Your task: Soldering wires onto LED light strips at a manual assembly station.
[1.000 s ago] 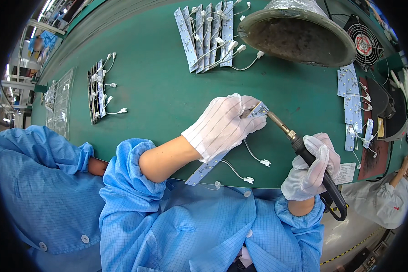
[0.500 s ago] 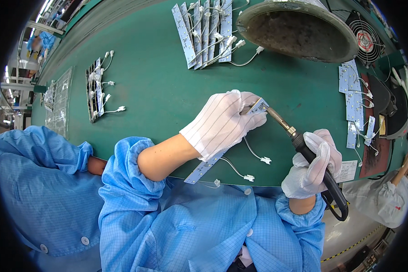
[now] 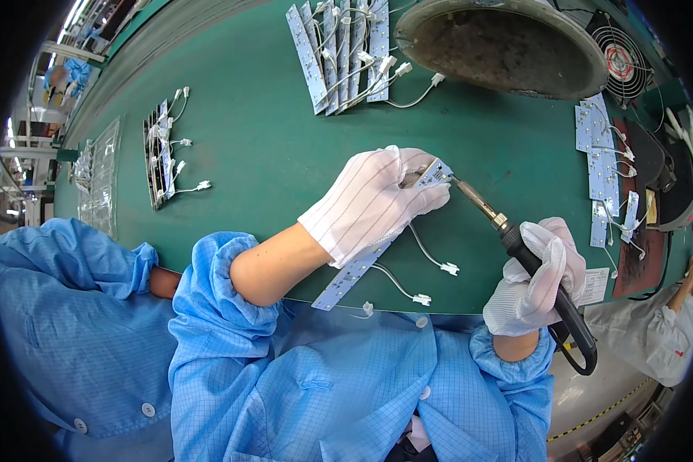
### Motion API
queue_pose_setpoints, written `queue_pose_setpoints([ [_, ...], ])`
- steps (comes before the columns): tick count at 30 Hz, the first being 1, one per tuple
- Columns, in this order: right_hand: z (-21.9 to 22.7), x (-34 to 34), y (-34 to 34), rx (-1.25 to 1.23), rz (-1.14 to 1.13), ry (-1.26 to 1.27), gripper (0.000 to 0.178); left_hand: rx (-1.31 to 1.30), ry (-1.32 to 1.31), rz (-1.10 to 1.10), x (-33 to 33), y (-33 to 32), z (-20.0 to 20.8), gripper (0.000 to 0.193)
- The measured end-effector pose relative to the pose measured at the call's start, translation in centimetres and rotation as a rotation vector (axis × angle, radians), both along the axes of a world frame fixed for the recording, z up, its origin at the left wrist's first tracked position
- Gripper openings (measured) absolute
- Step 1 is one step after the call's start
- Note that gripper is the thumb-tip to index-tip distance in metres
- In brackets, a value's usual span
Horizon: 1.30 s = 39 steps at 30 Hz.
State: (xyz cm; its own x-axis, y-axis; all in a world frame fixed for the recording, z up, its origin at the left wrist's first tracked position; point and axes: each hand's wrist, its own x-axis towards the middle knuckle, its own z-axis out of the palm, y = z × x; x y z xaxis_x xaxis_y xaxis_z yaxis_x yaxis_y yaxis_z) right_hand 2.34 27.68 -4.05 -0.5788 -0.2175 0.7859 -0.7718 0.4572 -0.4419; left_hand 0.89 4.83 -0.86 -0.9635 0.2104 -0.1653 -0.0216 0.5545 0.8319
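Observation:
My left hand (image 3: pixel 377 196), in a white striped glove, is closed around a pale blue LED circuit board strip (image 3: pixel 345 286). The strip slants from the bench's near edge up to the right, its far end showing past my fingers. Thin wires with white connectors (image 3: pixel 421 299) hang from it. My gloved right hand (image 3: pixel 535 281) is wrapped round the black handle of a soldering iron (image 3: pixel 528 259). The iron's tip points up and left at the far end of the strip; whether it touches cannot be made out.
A metal hood (image 3: pixel 500 50) overhangs the far side, beside a round fan (image 3: pixel 617 65). Wired LED strips (image 3: pixel 308 58) lie at the back, more (image 3: pixel 602 165) at right and a small group (image 3: pixel 160 158) at left. Clear plastic trays (image 3: pixel 100 177) and a co-worker's blue sleeve (image 3: pixel 69 254) are leftward.
The iron and my right hand have shifted slightly right, its tip drawing back a little from the strip's end. My left hand with the strip has moved slightly up and left.

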Motion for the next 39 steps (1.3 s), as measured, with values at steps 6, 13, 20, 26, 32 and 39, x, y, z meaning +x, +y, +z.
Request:
queue_pose_setpoints([
  [6, 0.1, -0.6, 0.2, -0.081, 0.109, -0.03, 0.02, -0.011, 0.073, -0.014, 0.0, 0.0, -0.1, 0.034],
  [13, 0.4, -0.7, 0.7, 0.047, 0.152, 0.017, 0.03, -0.036, 0.167, -0.042, 0.1, -0.1, -0.9, 0.032],
  [20, 0.1, -0.8, 0.4, -0.052, 0.144, 0.002, 0.02, -0.03, 0.137, -0.027, 0.1, -0.1, -0.7, 0.034],
  [26, -0.1, -0.9, -0.2, -0.145, 0.094, 0.034, 0.02, -0.047, 0.118, -0.018, 0.1, 0.0, 0.0, 0.03],
  [32, 0.3, -0.5, -0.1, -0.199, 0.13, -0.108, 0.019, -0.099, 0.108, -0.066, -0.2, -0.1, -0.3, 0.036],
  [39, 0.3, -0.3, -0.9, -0.205, -0.115, -0.035, 0.02, -0.644, 0.375, 0.206, 4.6, -1.0, 3.2, 0.075],
])
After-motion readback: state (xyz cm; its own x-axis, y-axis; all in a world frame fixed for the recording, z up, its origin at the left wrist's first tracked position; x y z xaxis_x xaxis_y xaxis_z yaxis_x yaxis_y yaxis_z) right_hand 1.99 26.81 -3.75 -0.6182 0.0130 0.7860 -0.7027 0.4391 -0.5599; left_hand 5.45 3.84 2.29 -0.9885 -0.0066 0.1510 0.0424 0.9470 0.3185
